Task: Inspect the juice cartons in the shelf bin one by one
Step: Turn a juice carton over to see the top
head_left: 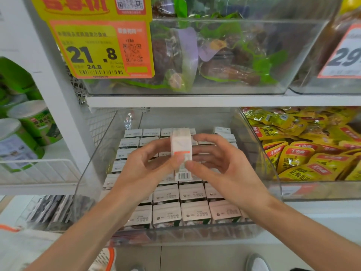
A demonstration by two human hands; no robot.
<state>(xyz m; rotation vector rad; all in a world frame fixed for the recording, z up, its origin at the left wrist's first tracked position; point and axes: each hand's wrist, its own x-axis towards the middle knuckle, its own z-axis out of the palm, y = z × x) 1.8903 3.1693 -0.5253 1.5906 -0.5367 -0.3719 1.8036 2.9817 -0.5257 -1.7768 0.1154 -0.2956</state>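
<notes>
A small white juice carton [181, 147] with an orange stripe and a barcode at its lower end is held up above the clear shelf bin [91, 173]. My left hand [144, 169] grips its left side, thumb on the front face. My right hand [220, 163] holds its right side, thumb pinching near the stripe. Below, several rows of juice cartons [195, 212] stand packed upright in the bin, tops showing printed dates.
A clear bin of green-wrapped snacks [214, 59] sits on the shelf above, with a yellow price tag [97, 47]. Yellow snack packets [304, 145] fill the bin to the right. Green canisters [29, 122] stand at the left.
</notes>
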